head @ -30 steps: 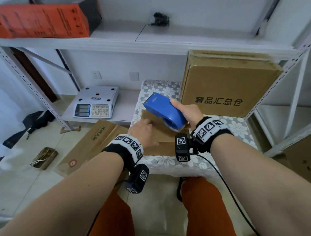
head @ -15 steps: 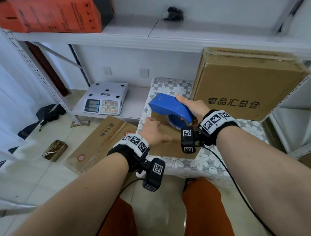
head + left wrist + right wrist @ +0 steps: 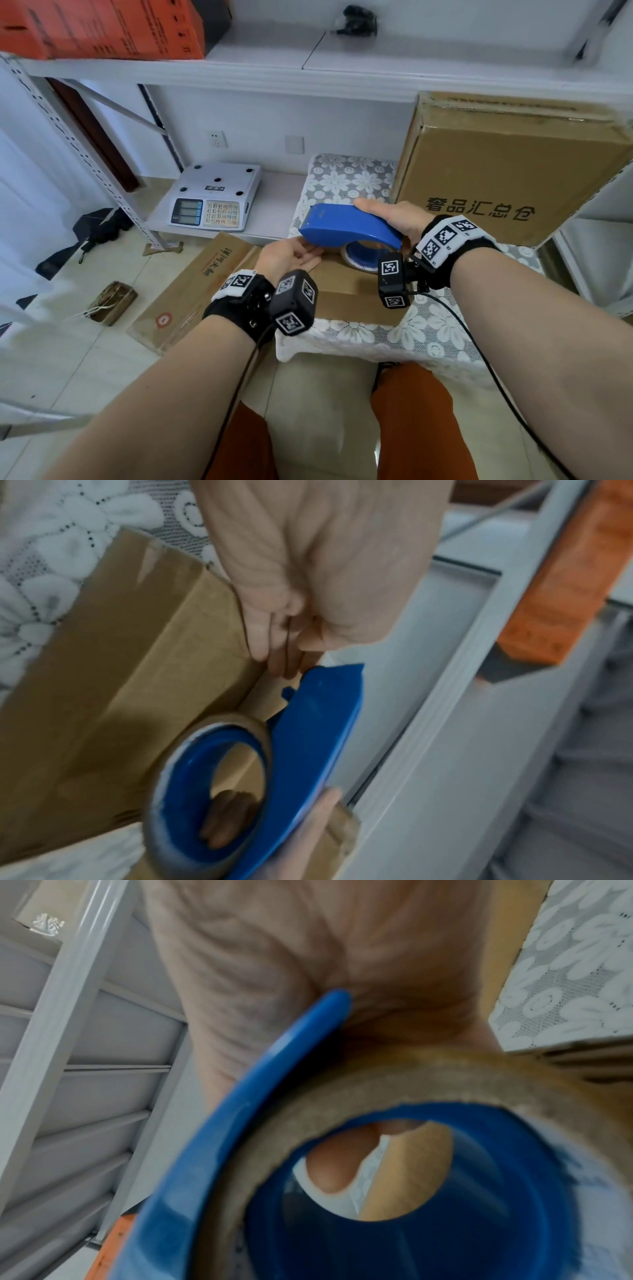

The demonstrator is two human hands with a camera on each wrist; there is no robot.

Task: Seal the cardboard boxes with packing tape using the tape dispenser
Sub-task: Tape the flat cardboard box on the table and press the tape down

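On the bench (image 3: 370, 334) we have a small flat cardboard box (image 3: 346, 287), light and stiff along its edges but likely to give at the flap seam, so we judge it best steadied by flat pressure on the top face. Above its far end our right hand (image 3: 399, 219) wraps the blue tape dispenser (image 3: 346, 228), fingers through the roll core, a rigid, light tool best gripped at that core. Our left hand (image 3: 291, 257), fingers nearly straight, reaches under the dispenser's front lip, apparently for the thin, sticky tape end; whether it pinches tape we cannot tell.
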